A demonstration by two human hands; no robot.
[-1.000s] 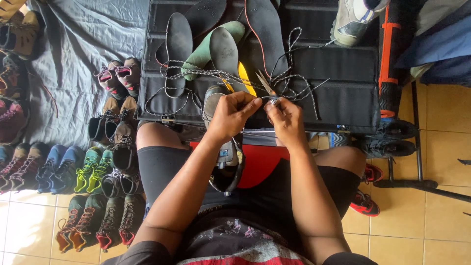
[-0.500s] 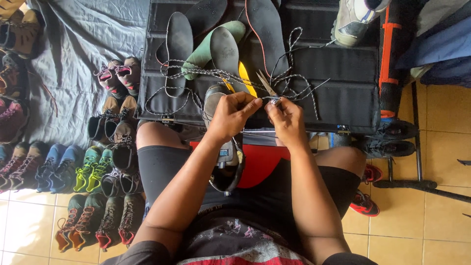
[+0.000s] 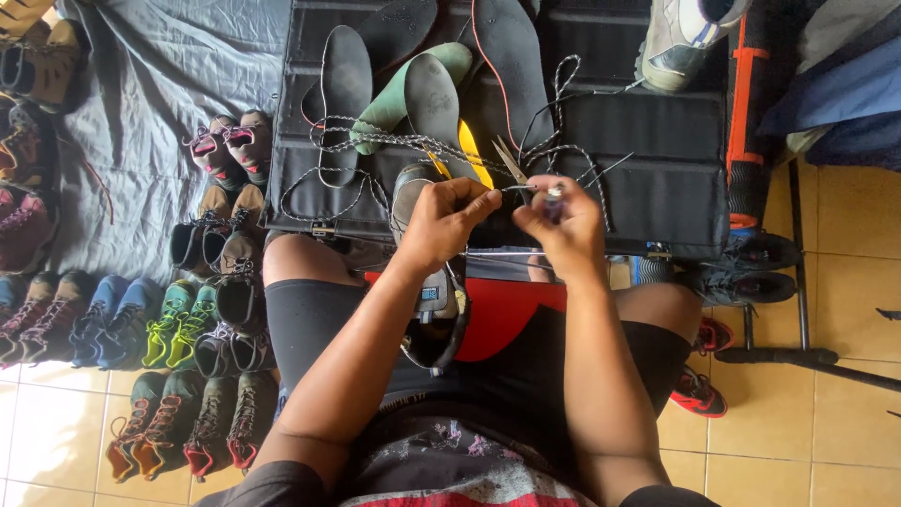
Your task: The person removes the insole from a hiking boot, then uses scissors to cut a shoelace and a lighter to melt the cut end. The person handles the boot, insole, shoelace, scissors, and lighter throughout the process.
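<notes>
Black padded bench (image 3: 657, 160), hands at its near edge.
Left hand (image 3: 441, 221) pinches a speckled lace (image 3: 394, 141); right hand (image 3: 561, 221) grips a small lighter (image 3: 554, 195). Insoles (image 3: 434, 94) lie above; shoes (image 3: 169, 324) line the tiled floor (image 3: 817, 441).

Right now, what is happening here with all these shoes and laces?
A seated person works over a black padded mat laid across the lap. The left hand pinches a thin speckled shoelace, and the right hand holds a small object at the lace's end; what it is cannot be told. Loose dark insoles and scissors lie on the mat. Rows of colourful shoes stand on the floor.
</notes>
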